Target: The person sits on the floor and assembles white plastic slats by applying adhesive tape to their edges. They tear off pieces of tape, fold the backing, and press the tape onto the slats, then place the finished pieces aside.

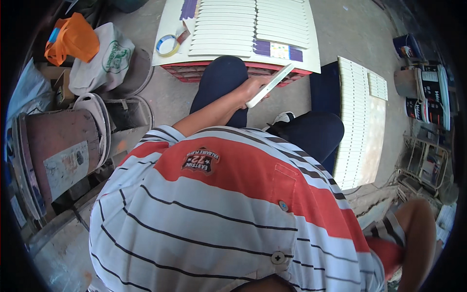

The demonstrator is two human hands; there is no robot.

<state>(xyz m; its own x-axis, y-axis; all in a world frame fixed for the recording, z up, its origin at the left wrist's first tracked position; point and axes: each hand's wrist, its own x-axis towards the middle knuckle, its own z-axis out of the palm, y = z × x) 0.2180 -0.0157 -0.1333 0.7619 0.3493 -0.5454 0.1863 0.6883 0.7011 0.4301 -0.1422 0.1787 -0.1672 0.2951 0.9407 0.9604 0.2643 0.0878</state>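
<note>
My left hand (255, 91) is closed around a white smartphone (271, 86), seen nearly edge-on and tilted up above my left knee. My right arm (417, 228) bends back at the lower right, and its hand is out of view. Beyond the phone lies a white board (170, 24) on a red crate (187, 71). Two columns of thin white strips (221, 29) rest on it. By the board's near left corner sits a roll of tape (168, 45). Purple pieces (261, 48) and a small patterned piece (280, 50) lie at the near right.
To my right, a second panel with rows of strips (352, 117) leans over a dark blue support (324, 92). Paint buckets (428, 109) and a wire rack (430, 163) stand farther right. On the left are large dusty buckets (61, 131), a white sack (99, 61) and an orange bag (75, 41).
</note>
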